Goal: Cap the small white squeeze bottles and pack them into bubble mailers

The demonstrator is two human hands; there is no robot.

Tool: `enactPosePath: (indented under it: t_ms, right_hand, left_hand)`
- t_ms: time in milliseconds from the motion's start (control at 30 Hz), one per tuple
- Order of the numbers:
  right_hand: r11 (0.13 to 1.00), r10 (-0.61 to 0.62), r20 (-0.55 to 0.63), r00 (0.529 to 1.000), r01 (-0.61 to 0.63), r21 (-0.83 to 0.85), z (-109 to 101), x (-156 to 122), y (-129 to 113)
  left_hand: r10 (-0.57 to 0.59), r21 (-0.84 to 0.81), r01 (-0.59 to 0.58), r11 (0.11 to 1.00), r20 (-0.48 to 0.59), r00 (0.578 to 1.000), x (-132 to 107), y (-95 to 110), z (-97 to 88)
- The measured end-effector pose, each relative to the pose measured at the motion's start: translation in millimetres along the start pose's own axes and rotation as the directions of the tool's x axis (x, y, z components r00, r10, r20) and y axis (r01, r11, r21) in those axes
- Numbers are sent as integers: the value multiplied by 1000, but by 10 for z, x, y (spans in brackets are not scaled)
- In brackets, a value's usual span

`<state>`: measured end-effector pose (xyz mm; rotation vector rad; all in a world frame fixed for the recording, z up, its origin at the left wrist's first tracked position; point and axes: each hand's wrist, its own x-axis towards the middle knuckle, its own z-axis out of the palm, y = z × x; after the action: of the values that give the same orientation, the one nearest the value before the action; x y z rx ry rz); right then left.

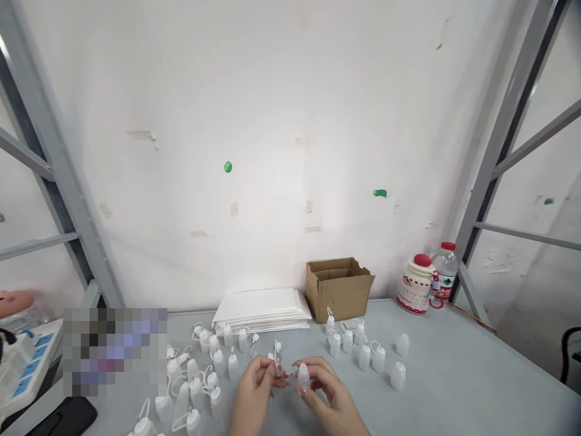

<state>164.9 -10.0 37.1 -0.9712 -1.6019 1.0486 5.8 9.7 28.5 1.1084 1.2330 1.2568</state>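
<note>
My right hand (330,390) pinches a small translucent white plastic bottle (304,376), upright with its rounded top showing. Close beside it, my left hand (255,387) is closed on a thin white strap with a small tab (277,350) that sticks up above the fingers. The fingertips of both hands nearly meet, and what lies between them is too small to make out. Left of my hands stand several small white bottles (196,390) with looped straps. Another group of strapped bottles (347,340) is beyond my right hand, and a bottle without a visible strap (398,376) stands farther right.
A stack of white envelopes (261,309) and an open cardboard box (340,297) are against the wall. At the back right stand a cream jar (414,287) and a clear bottle (445,266). A black phone (68,418) and a power strip (34,363) lie left.
</note>
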Motion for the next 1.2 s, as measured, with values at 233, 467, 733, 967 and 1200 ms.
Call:
enactPosePath:
  t_ms: [233,467,733,967,1200]
  right_hand:
    - [977,180,-103,978,-165,138,6,60,234]
    - [984,135,-58,989,-141,-112,59,25,221]
    - [951,194,1,981,-188,-246,99,17,162]
    - [940,205,12,979,-193,-283,111,8,163]
    - [954,208,-48,977,-213,-212,98,6,152]
  left_hand:
    - [-66,-97,58,994,-78,995,37,82,-62]
    - [-1,-153,5,988,28,1000,-20,98,-25]
    - [-29,-103,45,994,155,988,-11,20,-15]
    - [21,-99,-5,995,158,987,-16,-4,2]
    - [39,-48,-32,998,151,988,-78,84,32]
